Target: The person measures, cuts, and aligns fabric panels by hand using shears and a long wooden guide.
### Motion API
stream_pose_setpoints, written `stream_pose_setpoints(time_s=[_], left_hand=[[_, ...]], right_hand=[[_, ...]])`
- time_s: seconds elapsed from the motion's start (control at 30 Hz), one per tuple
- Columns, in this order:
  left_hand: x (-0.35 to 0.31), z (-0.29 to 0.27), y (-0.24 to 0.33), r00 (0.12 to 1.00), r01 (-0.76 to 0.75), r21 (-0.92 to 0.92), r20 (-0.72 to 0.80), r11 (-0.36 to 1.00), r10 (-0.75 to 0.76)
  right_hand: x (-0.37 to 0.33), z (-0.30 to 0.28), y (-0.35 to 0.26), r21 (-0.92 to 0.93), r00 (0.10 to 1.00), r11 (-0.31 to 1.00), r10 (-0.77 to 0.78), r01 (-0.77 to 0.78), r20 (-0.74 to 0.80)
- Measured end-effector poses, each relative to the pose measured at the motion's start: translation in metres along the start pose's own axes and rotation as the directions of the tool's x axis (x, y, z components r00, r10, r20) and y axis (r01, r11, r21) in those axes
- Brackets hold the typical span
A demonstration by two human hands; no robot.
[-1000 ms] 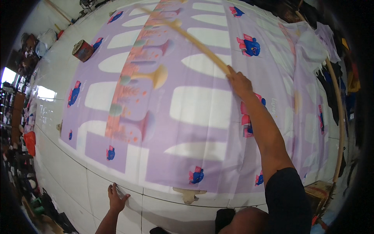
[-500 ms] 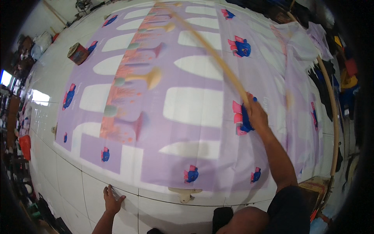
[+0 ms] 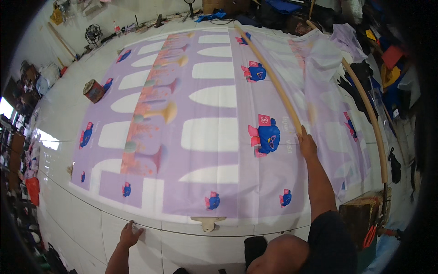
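Observation:
My right hand point(image 3: 308, 145) is closed round the near end of a long wooden stick point(image 3: 284, 97). The stick lies slanted over a large printed fabric sheet point(image 3: 212, 160), its far end up near the sheet's back edge. Lilac, with white shapes and blue furry characters, the sheet spreads across the tiled floor; its right part is loose and wrinkled. My left hand point(image 3: 130, 234) rests on the floor tiles just off the sheet's near edge, fingers apart and holding nothing. At that edge sits a cream clip-shaped piece point(image 3: 208, 223).
A rusty can point(image 3: 93, 91) stands on the sheet's left edge. Along the right runs a long pole point(image 3: 373, 114), close to a wooden block point(image 3: 358, 219) and orange-handled scissors point(image 3: 369, 236). Piled bags and cloth line the right side; clutter lines the left.
The stick has swung to the right, its far end moving from the sheet's middle toward its right part. My right hand has shifted slightly right and down. The left hand stays on the floor.

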State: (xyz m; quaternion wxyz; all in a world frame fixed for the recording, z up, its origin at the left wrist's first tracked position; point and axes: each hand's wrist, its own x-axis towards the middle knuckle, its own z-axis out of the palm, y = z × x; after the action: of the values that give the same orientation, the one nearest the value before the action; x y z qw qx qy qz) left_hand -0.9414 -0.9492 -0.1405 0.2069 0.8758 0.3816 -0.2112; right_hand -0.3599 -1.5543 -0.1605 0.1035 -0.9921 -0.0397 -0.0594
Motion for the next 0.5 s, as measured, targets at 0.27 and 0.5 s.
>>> stream_pose_setpoints(time_s=[0.27,0.5], left_hand=[[-0.025,-0.051,-0.039,0.989,-0.037,-0.022,-0.143,0.999,0.033],[-0.046,-0.073,-0.08,0.971,0.136,-0.119,-0.18,0.983,-0.157]], right_hand=[[-0.063,-0.032,-0.038,0.197,0.999,0.98,0.034,-0.039,0.03],[-0.202,-0.045,-0.083,0.478,0.978,0.867,-0.198,0.142,0.068]])
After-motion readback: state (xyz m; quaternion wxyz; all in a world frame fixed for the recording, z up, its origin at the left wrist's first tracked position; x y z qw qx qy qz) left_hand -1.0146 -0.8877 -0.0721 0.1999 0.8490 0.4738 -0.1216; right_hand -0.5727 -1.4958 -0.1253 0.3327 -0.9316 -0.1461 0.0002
